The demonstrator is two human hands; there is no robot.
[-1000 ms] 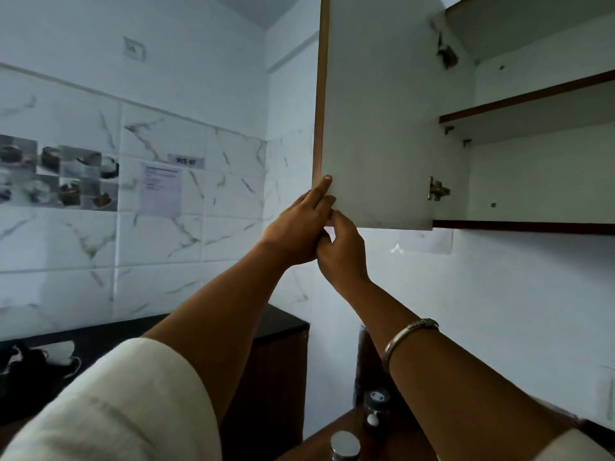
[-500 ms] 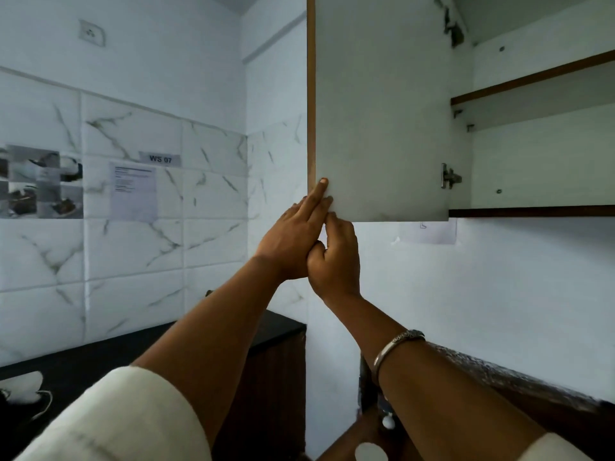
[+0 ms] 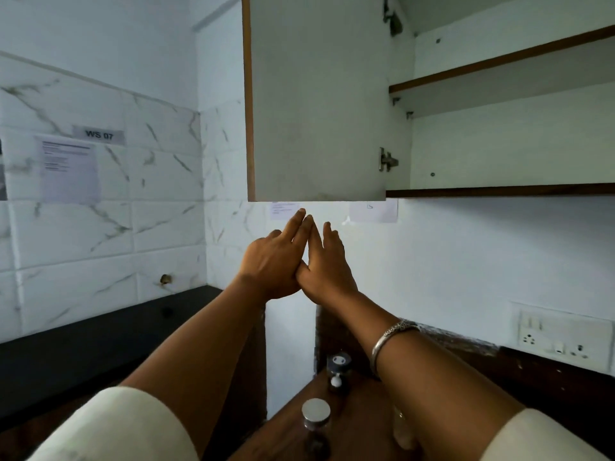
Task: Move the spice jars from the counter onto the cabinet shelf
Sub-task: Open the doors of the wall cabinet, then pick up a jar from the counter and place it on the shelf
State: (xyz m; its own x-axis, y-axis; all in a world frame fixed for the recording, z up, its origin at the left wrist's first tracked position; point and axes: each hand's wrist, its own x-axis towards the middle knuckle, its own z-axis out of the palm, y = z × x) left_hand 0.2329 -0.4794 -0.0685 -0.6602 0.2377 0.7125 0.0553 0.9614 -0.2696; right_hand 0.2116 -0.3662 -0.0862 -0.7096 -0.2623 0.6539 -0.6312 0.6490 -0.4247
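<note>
Under the open cabinet door (image 3: 316,94), two hands meet.
Left hand (image 3: 269,264) touches right hand (image 3: 327,264), fingers straight and released, holding nothing; spice jars (image 3: 316,410) stand on the table (image 3: 362,404) below.

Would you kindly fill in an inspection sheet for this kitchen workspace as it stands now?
Surface: brown wooden counter, low in view, partly behind the right forearm.
Job's things: silver-lidded jar and dark-capped jar stand on the counter; what looks like a pale third jar is half hidden by the forearm. Cabinet door open; lower shelf seen from below, its top hidden.
Clutter: nothing seen.
Grippers: left hand and right hand open, fingers straight, touching each other under the door, apart from it, holding nothing.
Cables: nothing seen.
Surroundings: marble-tiled wall with WS 07 label, socket panel, black counter.
</note>
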